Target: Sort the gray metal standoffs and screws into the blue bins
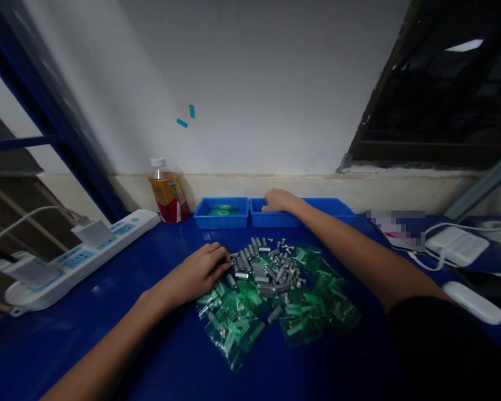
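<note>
My left hand [206, 266] rests at the left edge of a loose pile of silver metal standoffs [261, 272], its fingers curled inward; what lies under the fingertips is hidden. Small screws [290, 273] are heaped on the pile's right side. At the back, my right hand [279, 199] is over the middle blue bin [275, 220], bent at the wrist with its fingers folded down; I cannot make out what they hold. Green clear plastic bags [234, 328] with parts inside lie in front of the pile, and more green bags [317, 301] spread to its right.
Left of the middle bin stands another blue bin [221, 221] with green bags inside. Beyond it is a drink bottle [167, 192]. A white power strip [83, 259] with plugs runs along the left; white chargers and cables [457, 245] lie at the right.
</note>
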The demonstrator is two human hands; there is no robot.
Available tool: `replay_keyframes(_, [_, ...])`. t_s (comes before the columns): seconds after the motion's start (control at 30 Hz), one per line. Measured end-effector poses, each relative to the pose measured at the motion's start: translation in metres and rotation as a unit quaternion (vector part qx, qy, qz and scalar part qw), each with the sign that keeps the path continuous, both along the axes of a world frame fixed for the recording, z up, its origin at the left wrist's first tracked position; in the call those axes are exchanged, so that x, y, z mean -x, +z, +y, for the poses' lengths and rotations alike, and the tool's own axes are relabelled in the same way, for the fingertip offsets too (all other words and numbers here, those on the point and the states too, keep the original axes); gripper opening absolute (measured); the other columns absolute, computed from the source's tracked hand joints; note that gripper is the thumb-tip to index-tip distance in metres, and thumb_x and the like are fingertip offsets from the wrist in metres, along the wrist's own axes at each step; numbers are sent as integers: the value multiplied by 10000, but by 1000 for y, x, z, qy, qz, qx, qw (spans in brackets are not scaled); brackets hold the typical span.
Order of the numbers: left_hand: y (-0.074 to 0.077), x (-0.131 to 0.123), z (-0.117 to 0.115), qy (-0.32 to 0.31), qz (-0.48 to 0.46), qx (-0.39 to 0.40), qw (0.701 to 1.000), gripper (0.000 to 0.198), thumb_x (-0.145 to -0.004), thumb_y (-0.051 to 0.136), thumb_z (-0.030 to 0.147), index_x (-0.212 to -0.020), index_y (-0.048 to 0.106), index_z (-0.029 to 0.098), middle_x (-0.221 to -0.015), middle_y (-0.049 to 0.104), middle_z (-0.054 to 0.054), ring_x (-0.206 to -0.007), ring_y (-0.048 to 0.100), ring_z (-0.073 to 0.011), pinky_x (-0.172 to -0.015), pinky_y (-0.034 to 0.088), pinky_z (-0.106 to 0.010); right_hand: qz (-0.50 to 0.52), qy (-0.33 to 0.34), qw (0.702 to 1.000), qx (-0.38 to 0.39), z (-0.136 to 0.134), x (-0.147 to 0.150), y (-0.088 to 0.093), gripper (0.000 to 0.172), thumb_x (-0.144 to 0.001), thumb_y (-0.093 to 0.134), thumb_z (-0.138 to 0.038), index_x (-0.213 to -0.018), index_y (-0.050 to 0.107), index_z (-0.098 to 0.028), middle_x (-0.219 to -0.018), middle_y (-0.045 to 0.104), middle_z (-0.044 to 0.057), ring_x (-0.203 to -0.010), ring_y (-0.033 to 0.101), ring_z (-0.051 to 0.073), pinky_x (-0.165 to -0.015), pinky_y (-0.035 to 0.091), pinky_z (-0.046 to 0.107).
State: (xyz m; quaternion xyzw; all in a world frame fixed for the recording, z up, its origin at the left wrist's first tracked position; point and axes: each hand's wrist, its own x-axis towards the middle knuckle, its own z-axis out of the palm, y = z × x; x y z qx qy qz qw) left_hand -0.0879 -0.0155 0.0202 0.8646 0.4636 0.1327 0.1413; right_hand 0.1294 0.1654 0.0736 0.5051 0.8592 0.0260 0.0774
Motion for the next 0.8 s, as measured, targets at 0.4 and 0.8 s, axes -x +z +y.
replay_keyframes(0.4, [3, 1, -2, -16, 14, -33, 999, 195, -922, 387, 285, -892, 544, 173, -907, 533, -59, -839, 506, -177, -769, 428, -296, -38, 2, 985, 170, 5, 1, -11, 326, -780, 576, -338, -943, 691, -80, -985, 681, 139, -864, 627, 235, -670, 453, 274])
replay_keyframes(0.8, [6, 0, -1, 35, -110, -75, 991, 164, -867, 493, 318, -863, 541, 161, -813, 616, -44, -721, 568, -160, -646, 417, -262, 82, -23, 995, 50, -39, -8, 15, 253, -798, 564, -250, -978, 681, -118, -957, 693, 110, -871, 622, 202, -718, 448, 242])
